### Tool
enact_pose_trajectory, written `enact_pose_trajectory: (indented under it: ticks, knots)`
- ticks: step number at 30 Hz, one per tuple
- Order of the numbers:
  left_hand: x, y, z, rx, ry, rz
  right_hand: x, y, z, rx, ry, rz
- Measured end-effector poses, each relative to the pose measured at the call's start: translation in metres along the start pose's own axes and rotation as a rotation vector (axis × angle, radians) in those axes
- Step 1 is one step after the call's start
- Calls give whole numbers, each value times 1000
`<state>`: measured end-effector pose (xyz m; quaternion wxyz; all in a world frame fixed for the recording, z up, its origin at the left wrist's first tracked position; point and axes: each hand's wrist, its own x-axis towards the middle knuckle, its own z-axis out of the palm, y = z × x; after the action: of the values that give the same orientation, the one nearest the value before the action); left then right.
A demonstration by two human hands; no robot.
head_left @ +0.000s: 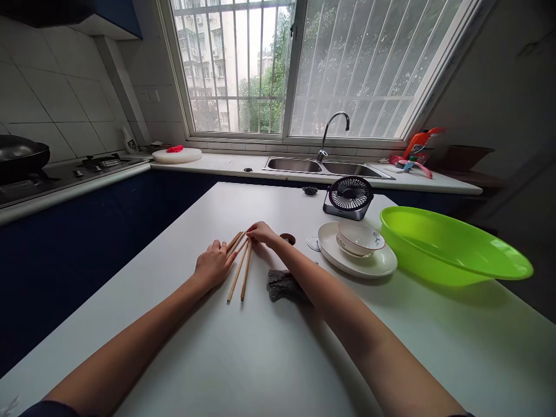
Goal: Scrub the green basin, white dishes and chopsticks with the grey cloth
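Note:
Several wooden chopsticks lie on the white table in front of me, their far ends close together and two of the near ends apart. My left hand is closed around part of the bunch at its left side, with the tips showing past the fingers. At the far ends, my right hand pinches a chopstick between thumb and fingertips. Beneath my right forearm lies a crumpled dark grey cloth, partly hidden. Just beyond that forearm a small brown round object shows in part.
To the right, a bowl rests on a white plate, beside a large green basin. Behind them stands a small black fan, with a dark scourer nearby. A sink with a tap lies beyond the table.

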<state>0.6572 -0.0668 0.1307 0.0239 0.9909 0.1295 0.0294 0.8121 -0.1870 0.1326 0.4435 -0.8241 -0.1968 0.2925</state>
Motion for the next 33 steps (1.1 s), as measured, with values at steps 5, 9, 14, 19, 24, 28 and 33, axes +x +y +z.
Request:
enact_pose_trajectory:
  ticks: [5,9,14,19,24,28,33]
  knots:
    - [2,0,-5,-13,153,66,2,1,-5,129,41,-100]
    - [2,2,-12,-309,220,167,-1,0,-10,272,91,-228]
    - [0,7,-18,-833,-29,130,-9,-3,-17,421,93,-369]
    - [2,8,-19,-1219,-229,31,-19,-6,-20,500,65,-500]
    - [3,8,-21,-1526,-444,-45,-29,-9,-21,510,34,-621]
    - [3,10,-26,-1617,-536,-142,-33,-11,-23,489,37,-683]
    - [2,10,-30,-1609,-577,-134,-38,-11,-26,447,46,-709]
